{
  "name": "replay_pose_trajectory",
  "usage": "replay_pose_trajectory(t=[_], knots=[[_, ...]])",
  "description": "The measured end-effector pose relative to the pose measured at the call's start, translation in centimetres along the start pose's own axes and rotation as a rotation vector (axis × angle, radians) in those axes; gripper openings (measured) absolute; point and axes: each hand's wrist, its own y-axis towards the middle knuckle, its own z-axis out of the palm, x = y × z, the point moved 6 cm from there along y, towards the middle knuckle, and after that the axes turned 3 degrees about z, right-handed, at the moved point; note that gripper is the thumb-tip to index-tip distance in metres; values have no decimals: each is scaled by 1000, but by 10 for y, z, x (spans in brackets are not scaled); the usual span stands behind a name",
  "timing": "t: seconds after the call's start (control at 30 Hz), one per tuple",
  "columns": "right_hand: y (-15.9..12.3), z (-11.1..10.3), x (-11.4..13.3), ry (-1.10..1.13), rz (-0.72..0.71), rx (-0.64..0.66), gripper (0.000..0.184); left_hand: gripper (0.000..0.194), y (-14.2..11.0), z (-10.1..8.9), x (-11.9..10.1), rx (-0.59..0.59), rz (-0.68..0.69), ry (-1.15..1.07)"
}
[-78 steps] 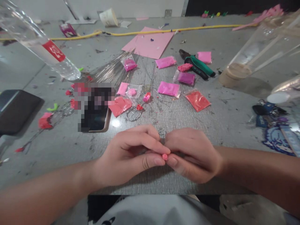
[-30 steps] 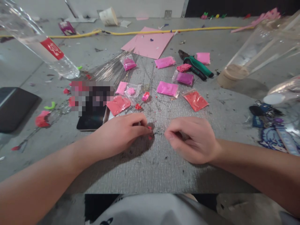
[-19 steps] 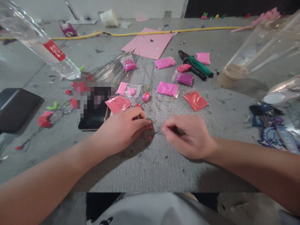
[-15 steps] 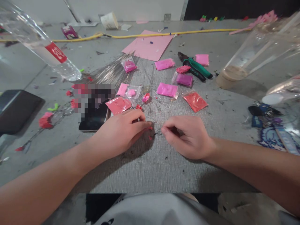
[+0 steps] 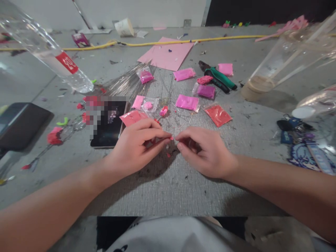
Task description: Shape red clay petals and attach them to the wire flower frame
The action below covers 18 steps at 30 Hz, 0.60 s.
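And here we are, low over a grey, streaky-textured tabletop (image 5: 157,199), with both bare hands nearly meeting in the middle. We see the left hand (image 5: 136,147) pinching a tiny pink clay-like piece (image 5: 172,138) between the tips of thumb and forefinger, so that piece sits right in the narrow space between the two hands. Across from it, the right hand (image 5: 210,152) comes in with curled fingers, its thumb and forefinger tips just beside the pink piece; whether they grip anything, we cannot tell. Look just below the left fingertips: we spot a small red fragment (image 5: 168,154), though we can't make out if it lies flat or hangs. Behind the left hand, and partly covered by it, we have a flat salmon-red plastic packet (image 5: 132,118), right next to a black rectangular phone (image 5: 110,131). Beyond the hands, we pick out a bright magenta-pink plastic packet (image 5: 187,102) and, to its right, a square red plastic packet (image 5: 217,115). Farther back, we find green-and-black-handled pliers (image 5: 220,77), with a crumpled coral-red lump (image 5: 204,80) against the handles.
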Motion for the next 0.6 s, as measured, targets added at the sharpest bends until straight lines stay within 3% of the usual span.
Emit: replay_pose_trajectory(t=[0.23, 0.6], knots=[[-1, 6, -1, 89, 104, 27, 14, 9, -2, 0, -10, -61, 139, 56], [-4, 11, -3, 230, 258, 21, 10, 12, -6, -2, -26, -24, 234, 109]])
